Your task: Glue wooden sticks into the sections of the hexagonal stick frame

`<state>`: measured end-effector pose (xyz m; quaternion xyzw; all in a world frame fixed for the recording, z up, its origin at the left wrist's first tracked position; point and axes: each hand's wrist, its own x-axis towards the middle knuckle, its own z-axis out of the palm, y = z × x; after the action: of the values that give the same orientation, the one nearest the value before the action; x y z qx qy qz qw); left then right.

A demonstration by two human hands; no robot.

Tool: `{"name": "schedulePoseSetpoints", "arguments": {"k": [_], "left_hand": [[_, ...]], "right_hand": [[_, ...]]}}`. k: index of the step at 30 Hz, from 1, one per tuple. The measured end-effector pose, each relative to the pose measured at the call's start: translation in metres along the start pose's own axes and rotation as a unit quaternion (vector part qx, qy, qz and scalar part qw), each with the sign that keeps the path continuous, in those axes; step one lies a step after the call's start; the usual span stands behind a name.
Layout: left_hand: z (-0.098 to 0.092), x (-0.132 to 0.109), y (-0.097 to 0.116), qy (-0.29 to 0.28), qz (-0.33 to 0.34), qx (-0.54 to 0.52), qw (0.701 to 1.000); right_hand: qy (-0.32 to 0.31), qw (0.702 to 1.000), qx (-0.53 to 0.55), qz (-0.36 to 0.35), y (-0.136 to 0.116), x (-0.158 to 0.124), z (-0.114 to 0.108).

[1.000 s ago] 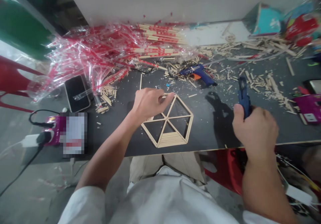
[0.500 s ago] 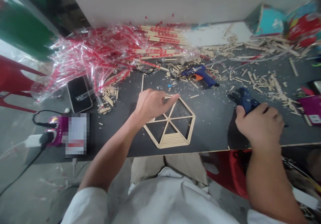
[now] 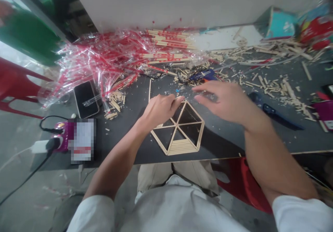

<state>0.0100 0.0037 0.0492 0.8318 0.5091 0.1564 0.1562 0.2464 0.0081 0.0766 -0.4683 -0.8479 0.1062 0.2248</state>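
Note:
A hexagon frame of wooden sticks (image 3: 182,140) lies flat on the dark table (image 3: 130,145), with six spokes and its near wedge filled with sticks. My left hand (image 3: 158,110) rests on the frame's upper left side, fingers pinched on a thin wooden stick (image 3: 179,98) at the top corner. My right hand (image 3: 225,100) hovers just right of that corner, fingers stretched out and holding nothing. The blue cutter (image 3: 270,111) lies on the table to the right of my right hand.
A blue glue gun (image 3: 204,75) lies behind the hands among stick offcuts. Red-printed plastic wrappers (image 3: 109,58) and wrapped sticks pile at the back left. A phone (image 3: 85,98) and a purple box with cables (image 3: 62,135) sit at the left. The table edge runs close under the frame.
My right hand laid the blue cutter down on the table at the right, let go, and moved left, open, to the top of the hexagon. My left hand stayed on the frame.

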Motion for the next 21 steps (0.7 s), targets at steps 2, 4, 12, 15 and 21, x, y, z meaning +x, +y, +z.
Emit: {"name": "schedulePoseSetpoints", "arguments": {"k": [2, 4, 12, 15, 21], "left_hand": [[0.000, 0.000, -0.003, -0.011, -0.009, 0.023, 1.000], [0.000, 0.001, -0.006, -0.015, -0.011, 0.044, 0.999], [-0.001, 0.001, -0.002, -0.055, 0.025, 0.111, 0.992], [0.004, 0.001, -0.004, -0.046, 0.045, 0.124, 0.990], [0.013, 0.002, -0.015, 0.028, 0.091, 0.132, 0.987]], "right_hand": [[-0.016, 0.996, 0.062, -0.056, -0.005, 0.018, 0.017], [-0.009, 0.989, 0.112, -0.092, -0.004, 0.027, 0.035], [0.093, 0.963, 0.247, -0.059, 0.014, 0.015, 0.076], [0.098, 0.963, 0.243, -0.068, 0.019, 0.014, 0.079], [0.104, 0.970, 0.209, -0.071, 0.028, 0.017, 0.080]]}}
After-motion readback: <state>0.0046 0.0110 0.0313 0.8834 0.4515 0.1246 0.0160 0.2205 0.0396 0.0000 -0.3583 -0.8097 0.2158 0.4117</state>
